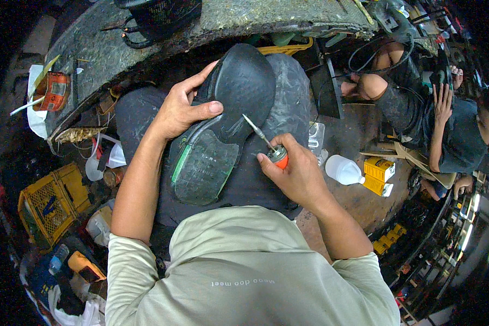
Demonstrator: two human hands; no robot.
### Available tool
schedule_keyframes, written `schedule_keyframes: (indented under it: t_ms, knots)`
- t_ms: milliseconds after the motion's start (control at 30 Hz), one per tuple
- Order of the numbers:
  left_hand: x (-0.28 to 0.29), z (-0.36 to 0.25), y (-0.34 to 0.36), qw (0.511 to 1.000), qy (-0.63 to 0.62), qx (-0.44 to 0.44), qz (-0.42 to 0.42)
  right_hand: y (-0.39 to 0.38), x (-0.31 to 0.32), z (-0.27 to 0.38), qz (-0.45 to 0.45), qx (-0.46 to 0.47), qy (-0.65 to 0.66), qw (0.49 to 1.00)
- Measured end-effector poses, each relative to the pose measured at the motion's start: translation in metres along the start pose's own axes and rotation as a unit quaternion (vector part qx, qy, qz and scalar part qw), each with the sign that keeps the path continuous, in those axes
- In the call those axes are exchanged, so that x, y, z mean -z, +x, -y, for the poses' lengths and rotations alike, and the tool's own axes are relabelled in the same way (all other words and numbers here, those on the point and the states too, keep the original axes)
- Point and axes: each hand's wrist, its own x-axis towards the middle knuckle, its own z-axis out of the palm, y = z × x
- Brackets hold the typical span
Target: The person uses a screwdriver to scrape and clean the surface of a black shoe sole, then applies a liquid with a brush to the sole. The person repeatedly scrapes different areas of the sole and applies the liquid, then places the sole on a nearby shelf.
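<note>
A black shoe (243, 81) lies sole up across my lap, its toe away from me and its heel, marked by a green strip along the edge, near me. My left hand (187, 106) grips it at the left side, thumb on the sole's edge and fingers behind. In my right hand (296, 168) is a pointed tool (259, 132) with a thin metal shaft and a rounded grey and orange handle. Its tip is at the right edge of the sole's waist; whether it touches there, I cannot tell. Some scuff marks show on the waist beside the tip.
A worn workbench (223, 16) curves across the far side. On the right floor are a white bottle (343, 170) and yellow boxes (379, 169). A yellow crate (54, 204) stands at the left. Another person (445, 119) sits at the far right.
</note>
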Motion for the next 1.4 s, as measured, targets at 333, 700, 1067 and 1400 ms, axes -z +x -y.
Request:
schedule_keyframes:
  t_ms: [333, 700, 1067, 1400]
  knots:
    - [0.000, 0.002, 0.000, 1.000, 0.007, -0.011, -0.001, 0.000, -0.004, -0.003, -0.024, 0.034, -0.007, 0.999]
    - [0.002, 0.004, -0.001, 1.000, 0.018, -0.017, 0.000, -0.001, -0.013, -0.008, -0.072, 0.110, -0.012, 0.991]
    - [0.023, 0.031, 0.009, 0.993, -0.095, 0.067, 0.037, 0.006, 0.007, -0.019, -0.071, 0.091, 0.080, 0.990]
    - [0.022, 0.029, 0.012, 0.991, -0.114, 0.059, 0.048, 0.014, 0.015, -0.012, -0.070, 0.079, 0.067, 0.992]
